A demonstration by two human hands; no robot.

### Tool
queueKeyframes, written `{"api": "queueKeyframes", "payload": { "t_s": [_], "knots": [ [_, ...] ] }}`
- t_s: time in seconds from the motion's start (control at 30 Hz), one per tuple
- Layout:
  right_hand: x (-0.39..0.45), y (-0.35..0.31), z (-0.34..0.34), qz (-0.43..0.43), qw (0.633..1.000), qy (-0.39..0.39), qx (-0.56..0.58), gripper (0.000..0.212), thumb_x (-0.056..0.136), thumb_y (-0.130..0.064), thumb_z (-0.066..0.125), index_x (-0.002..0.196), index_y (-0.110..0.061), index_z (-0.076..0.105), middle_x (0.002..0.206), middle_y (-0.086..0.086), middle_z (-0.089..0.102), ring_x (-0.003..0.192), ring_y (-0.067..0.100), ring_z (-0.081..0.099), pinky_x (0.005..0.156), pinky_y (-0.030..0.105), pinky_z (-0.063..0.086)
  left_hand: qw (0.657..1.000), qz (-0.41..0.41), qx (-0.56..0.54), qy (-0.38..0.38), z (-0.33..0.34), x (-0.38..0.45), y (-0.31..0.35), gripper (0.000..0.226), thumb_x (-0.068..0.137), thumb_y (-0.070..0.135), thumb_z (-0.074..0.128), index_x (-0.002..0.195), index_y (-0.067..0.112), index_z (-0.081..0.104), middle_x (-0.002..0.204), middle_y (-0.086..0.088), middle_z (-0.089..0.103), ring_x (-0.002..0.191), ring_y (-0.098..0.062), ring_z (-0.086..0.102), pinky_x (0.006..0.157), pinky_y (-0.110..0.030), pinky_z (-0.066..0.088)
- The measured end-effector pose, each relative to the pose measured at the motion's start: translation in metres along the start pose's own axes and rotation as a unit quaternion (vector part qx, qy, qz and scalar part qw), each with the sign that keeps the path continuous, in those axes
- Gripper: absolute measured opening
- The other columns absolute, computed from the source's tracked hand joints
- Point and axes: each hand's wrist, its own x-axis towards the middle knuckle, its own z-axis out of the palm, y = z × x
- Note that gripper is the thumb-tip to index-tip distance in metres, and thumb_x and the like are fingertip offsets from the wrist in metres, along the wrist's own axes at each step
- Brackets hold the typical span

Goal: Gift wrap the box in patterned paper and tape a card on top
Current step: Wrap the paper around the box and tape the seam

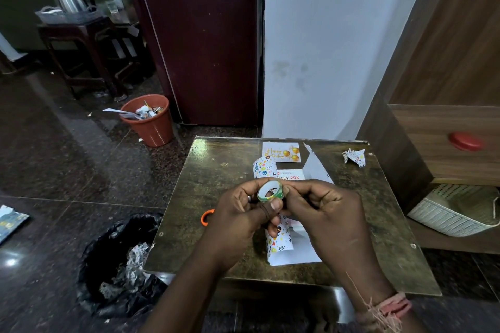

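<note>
Green-and-yellow patterned, a small roll of decorative tape (270, 191) is held above the middle of the worn, dark brass-toned square tabletop (216, 170). The left hand (240, 213) curls round the roll, thumb pressed against its lower rim at 6 o'clock, fingers wrapped behind it. The right hand (322, 211) pinches at the roll's edge at 3 o'clock, fingertips bunched tight against the tape.

Directly beneath the hands lies the white box printed with red "20K" lettering (289, 174), resting on a sheet of white wrapping paper patterned with colourful balloons and leaves (278, 243). One end of the sheet curls up at 11 o'clock of the box, another strip runs out at 6 o'clock toward the table's near edge, and a plain white flap stands up at 2 o'clock.

At 12 o'clock from the box, near the table's far edge, lies a white "Happy Birthday" card with gold balloons (281, 152). A crumpled scrap of the patterned paper (354, 157) sits at 2 o'clock, well apart. An orange scissor handle (207, 217) peeks out at 9 o'clock, just beside the left wrist.

On the floor, a terracotta-coloured plastic bin (151, 124) stands at 10 o'clock and a black bag of paper scraps (121, 265) at 8 o'clock.
</note>
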Motion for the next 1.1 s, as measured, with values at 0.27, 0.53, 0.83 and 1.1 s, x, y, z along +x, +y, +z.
{"api": "queueKeyframes", "payload": {
  "t_s": [0.27, 0.53, 0.83, 1.1],
  "knots": [
    [0.0015, -0.0009, -0.0037, 0.005, 1.0, -0.004, -0.001, 0.023, 0.095, 0.0, 0.064, 0.093, -0.014, 0.083, 0.079, 0.018, 0.075, 0.065, 0.024, 0.071, 0.067, 0.037, 0.063, 0.999, 0.004, -0.042, -0.019, 0.0033, 0.0001, 0.0037, 0.031, 0.086, 0.009, 0.067, 0.116, -0.002, 0.07, 0.075, -0.011, 0.066, 0.06, -0.014, 0.056, 0.052, -0.024, 0.047],
    [0.0046, 0.0021, -0.0042, 0.031, 0.999, -0.001, 0.02, 0.016, 0.087, 0.0, 0.073, 0.098, -0.008, 0.081, 0.081, 0.017, 0.077, 0.065, 0.022, 0.071, 0.064, 0.031, 0.061, 0.999, 0.0, -0.04, -0.033, 0.0016, 0.0005, 0.0064, 0.025, 0.085, 0.009, 0.067, 0.104, 0.02, 0.08, 0.074, -0.01, 0.068, 0.059, -0.013, 0.058, 0.05, -0.023, 0.048],
    [0.0035, 0.0004, -0.0043, 0.03, 0.999, -0.007, 0.028, 0.015, 0.092, 0.002, 0.067, 0.093, -0.006, 0.08, 0.075, 0.021, 0.074, 0.06, 0.021, 0.07, 0.058, 0.028, 0.059, 0.999, -0.003, -0.04, -0.034, -0.0001, 0.0004, 0.0073, 0.026, 0.085, 0.007, 0.068, 0.108, 0.011, 0.077, 0.076, -0.017, 0.064, 0.06, -0.015, 0.058, 0.051, -0.024, 0.048],
    [0.0043, 0.0059, -0.0045, 0.029, 1.0, -0.008, -0.006, 0.021, 0.092, -0.003, 0.07, 0.107, -0.014, 0.079, 0.09, 0.011, 0.079, 0.075, 0.029, 0.075, 0.074, 0.047, 0.063, 0.999, 0.001, -0.027, -0.028, -0.0026, 0.0002, 0.0061, 0.026, 0.084, 0.006, 0.069, 0.105, 0.017, 0.079, 0.076, -0.016, 0.064, 0.059, -0.015, 0.058, 0.051, -0.026, 0.049]
  ]
}}
